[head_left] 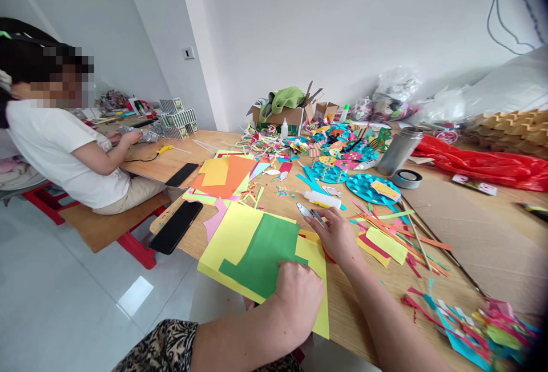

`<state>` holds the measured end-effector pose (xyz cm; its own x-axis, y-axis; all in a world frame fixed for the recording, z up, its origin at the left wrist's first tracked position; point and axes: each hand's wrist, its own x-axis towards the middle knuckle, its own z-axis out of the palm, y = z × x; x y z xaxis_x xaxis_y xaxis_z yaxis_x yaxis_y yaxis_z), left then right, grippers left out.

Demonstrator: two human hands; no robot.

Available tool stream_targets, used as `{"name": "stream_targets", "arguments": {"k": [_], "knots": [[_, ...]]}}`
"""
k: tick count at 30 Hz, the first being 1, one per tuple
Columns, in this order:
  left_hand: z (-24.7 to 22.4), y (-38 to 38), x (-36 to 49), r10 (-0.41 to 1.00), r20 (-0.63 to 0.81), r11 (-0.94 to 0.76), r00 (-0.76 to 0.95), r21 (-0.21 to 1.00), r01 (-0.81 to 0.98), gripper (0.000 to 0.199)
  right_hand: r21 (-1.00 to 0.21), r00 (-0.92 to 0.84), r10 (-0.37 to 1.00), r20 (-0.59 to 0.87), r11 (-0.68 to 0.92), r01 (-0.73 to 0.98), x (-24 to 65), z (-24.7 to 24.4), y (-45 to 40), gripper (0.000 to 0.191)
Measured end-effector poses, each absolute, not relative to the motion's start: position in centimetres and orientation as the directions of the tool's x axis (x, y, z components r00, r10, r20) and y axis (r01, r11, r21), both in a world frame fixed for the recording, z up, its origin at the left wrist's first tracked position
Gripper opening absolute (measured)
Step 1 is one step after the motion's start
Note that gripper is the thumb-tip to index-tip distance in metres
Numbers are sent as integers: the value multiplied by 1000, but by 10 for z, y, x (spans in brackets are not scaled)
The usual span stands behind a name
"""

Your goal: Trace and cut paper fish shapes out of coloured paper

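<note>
Lower centre: green paper (268,246), apparently part-cut, its broad middle left whole, is covered by the curled left hand (299,289), grip hidden; scissors (319,221) are held in the right hand's (340,239) closed fingers.

A craft workroom is showing itself: colored paper sheets (244,235), glue bottles (322,199) and paper scraps (387,226) are covering a wooden worktable (355,298); at left, another person (64,138) is handcrafting.
</note>
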<state>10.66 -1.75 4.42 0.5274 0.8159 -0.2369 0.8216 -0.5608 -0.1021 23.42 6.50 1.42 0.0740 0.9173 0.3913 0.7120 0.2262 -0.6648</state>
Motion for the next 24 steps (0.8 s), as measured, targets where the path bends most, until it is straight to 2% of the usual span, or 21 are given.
{"name": "stream_targets", "arguments": {"k": [3, 6, 8, 10, 13, 19, 24], "knots": [[53, -16, 101, 825, -205, -542, 528, -18, 840, 8, -665, 79, 916, 393, 224, 712, 234, 15, 65, 62], [64, -6, 81, 872, -102, -475, 478, 59, 878, 27, -669, 91, 914, 394, 218, 711, 235, 16, 64, 61], [68, 7, 61, 910, -37, -409, 413, 72, 909, 33, -674, 100, 914, 394, 213, 707, 236, 16, 64, 60], [68, 22, 41, 950, 43, -311, 310, 28, 950, 34, -679, 100, 914, 393, 215, 701, 236, 16, 64, 59], [61, 41, 19, 983, -23, -185, 185, 8, 983, 38, -682, 85, 917, 389, 225, 696, 236, 16, 64, 58], [45, 59, 11, 979, -152, -104, 133, 187, 977, 47, -678, 101, 912, 397, 218, 702, 236, 12, 66, 59], [38, 64, 9, 976, -183, -75, 122, 242, 967, 47, -672, 107, 907, 407, 217, 708, 237, 11, 67, 62]]}}
